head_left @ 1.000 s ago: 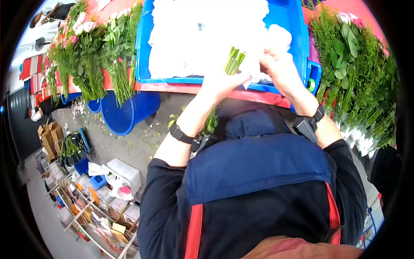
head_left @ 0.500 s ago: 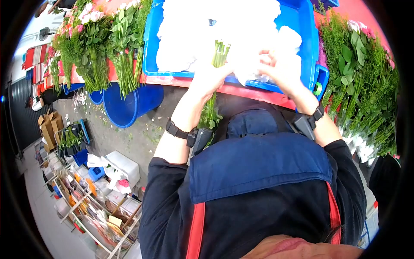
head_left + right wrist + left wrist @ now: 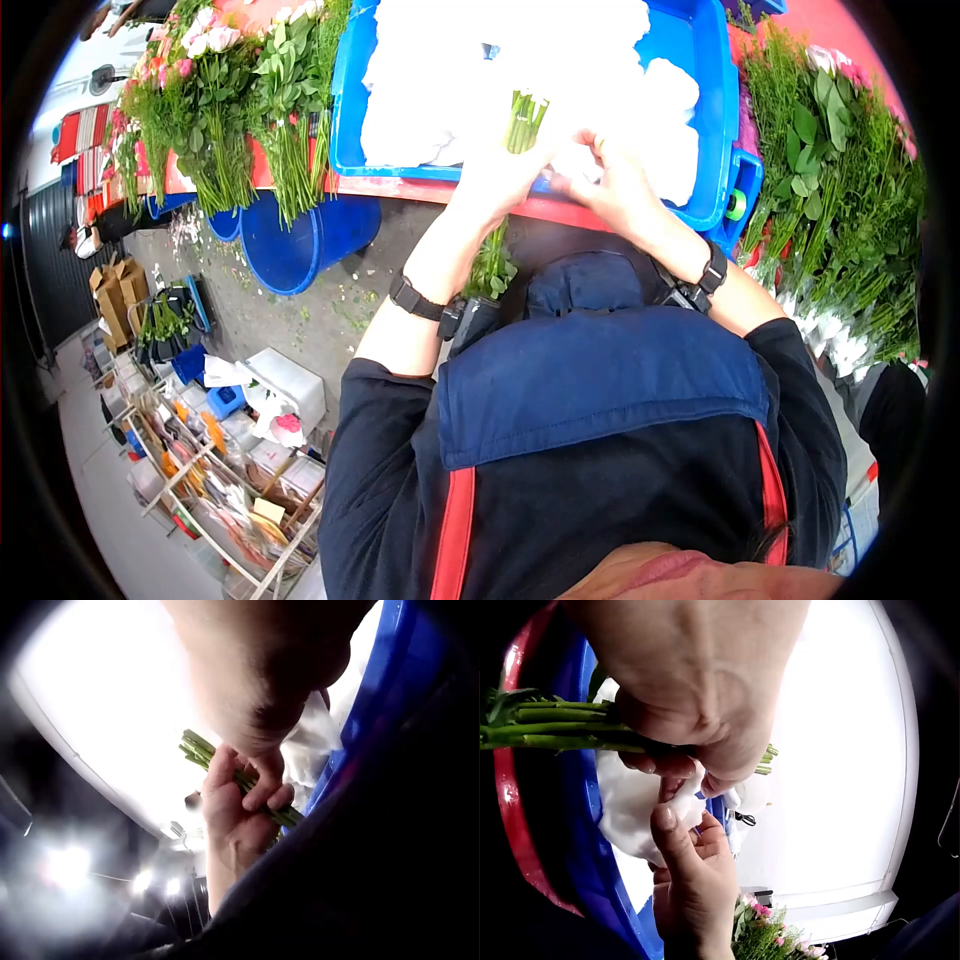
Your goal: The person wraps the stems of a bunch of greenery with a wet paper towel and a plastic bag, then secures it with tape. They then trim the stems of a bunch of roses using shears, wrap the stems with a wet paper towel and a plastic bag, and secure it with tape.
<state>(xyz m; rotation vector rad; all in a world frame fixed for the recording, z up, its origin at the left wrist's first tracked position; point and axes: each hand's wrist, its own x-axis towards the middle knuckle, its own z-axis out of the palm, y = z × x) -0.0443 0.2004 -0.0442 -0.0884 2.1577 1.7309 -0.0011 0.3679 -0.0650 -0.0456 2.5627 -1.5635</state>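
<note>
My left hand [image 3: 500, 182] grips a bundle of green stems [image 3: 523, 122], whose cut ends stick up past the fingers and whose leaves hang below the hand. In the left wrist view the stems [image 3: 555, 733] run crosswise under the left hand [image 3: 697, 682]. A piece of white wadding [image 3: 641, 817] is pinched between thumb and fingers of my right hand [image 3: 697, 881], close beside the left fingertips. Both hands are at the near edge of a blue tray [image 3: 405, 172] heaped with white material [image 3: 660, 150], which is overexposed in the head view.
Leafy flower bunches [image 3: 290, 130] lie on the red table left of the tray, and more bunches [image 3: 840, 190] lie to its right. Blue buckets [image 3: 300, 240] stand on the floor below. A rack of wrapping materials [image 3: 220, 480] is at the lower left.
The right hand has come down and left toward the left hand, bringing white wadding near the stems. The stem ends have shifted slightly right since half a second ago.
</note>
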